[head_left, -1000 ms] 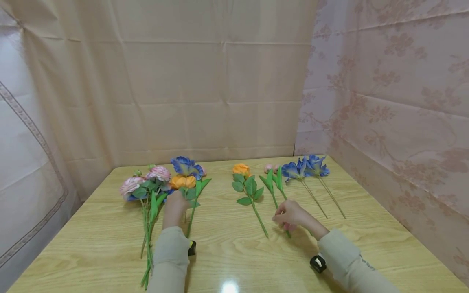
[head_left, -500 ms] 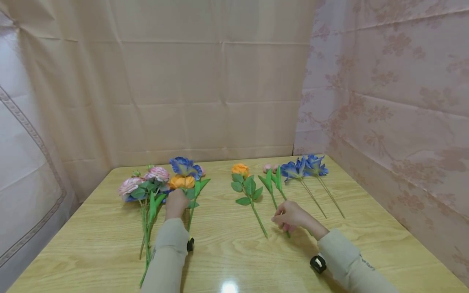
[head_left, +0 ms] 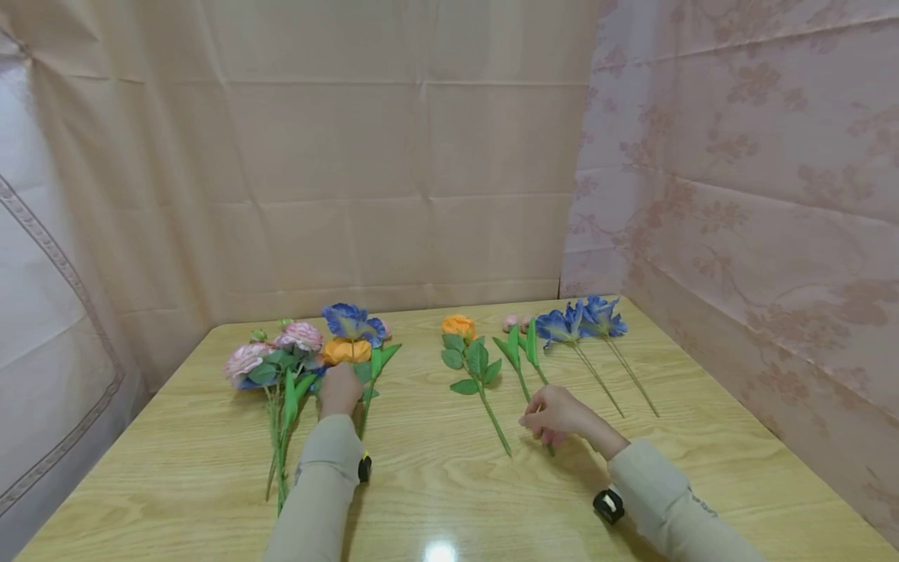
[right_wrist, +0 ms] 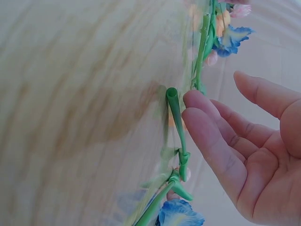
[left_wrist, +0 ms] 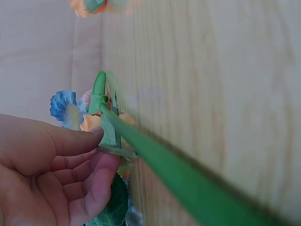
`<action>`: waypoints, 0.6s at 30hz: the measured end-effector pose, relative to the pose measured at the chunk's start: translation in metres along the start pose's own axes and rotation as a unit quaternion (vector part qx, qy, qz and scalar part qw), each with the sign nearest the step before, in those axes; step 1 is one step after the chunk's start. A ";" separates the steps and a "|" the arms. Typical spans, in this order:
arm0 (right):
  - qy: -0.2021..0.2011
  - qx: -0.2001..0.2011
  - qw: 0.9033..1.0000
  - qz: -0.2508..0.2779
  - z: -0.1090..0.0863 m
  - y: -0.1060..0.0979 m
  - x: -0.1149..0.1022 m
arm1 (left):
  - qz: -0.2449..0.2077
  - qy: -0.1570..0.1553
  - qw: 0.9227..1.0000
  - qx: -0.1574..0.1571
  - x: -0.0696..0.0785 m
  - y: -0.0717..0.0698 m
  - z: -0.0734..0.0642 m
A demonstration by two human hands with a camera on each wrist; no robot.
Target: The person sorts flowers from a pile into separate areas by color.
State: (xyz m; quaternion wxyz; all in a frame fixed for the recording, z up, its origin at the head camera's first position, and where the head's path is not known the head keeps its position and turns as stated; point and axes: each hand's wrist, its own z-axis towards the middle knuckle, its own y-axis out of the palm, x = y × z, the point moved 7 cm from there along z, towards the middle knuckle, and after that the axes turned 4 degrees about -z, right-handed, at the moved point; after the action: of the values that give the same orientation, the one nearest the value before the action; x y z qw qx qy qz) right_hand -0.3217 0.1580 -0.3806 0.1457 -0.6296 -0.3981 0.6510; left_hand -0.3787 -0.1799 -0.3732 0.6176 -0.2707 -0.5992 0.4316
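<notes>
thin, pale-green artificial flower stem (left_wrist: 117,151) sits between the thumb and fingertips of the left hand (head_left: 340,390), which pinch it just above the left part of the light wood-grain table (head_left: 435,499); which flower head it belongs to cannot be told. just beyond that hand lie a ruffled blue flower with a yellowish centre (head_left: 349,321) and, below it, a full orange flower with green leaves (head_left: 344,351). to their right is a pink-budded tulip with smooth green leaves (head_left: 379,361), its stem running close past the fingers. on the other side, a bunch with two pale pink, many-petalled blooms (head_left: 300,336) rests on the tabletop, its stems pointing toward the person.

the right hand (head_left: 558,412) is relaxed, fingers slightly bent and thumb well apart from them. its fingertips are just beside the hollow end of a green tulip stem (right_wrist: 173,101); whether they touch it is unclear. near this hand lie a single orange flower on a leafy stem (head_left: 458,326), two green-leaved tulips with pink buds (head_left: 513,351), and two blue flowers on thin stems (head_left: 562,324).
</notes>
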 end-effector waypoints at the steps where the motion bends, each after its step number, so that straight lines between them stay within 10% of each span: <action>1: 0.002 0.000 1.000 0.000 0.000 0.000 0.000 | -0.001 0.000 1.000 0.001 -0.001 0.001 0.000; 18: 0.003 -0.002 1.000 0.003 -0.001 0.001 -0.001 | -0.030 0.007 0.999 0.016 0.003 -0.005 -0.005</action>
State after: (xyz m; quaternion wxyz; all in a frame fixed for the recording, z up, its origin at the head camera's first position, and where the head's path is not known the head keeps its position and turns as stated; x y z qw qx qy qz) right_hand -0.3198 0.1570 -0.3807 0.1437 -0.6331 -0.3972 0.6486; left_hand -0.3729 -0.1788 -0.3684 0.6384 -0.2457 -0.5961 0.4204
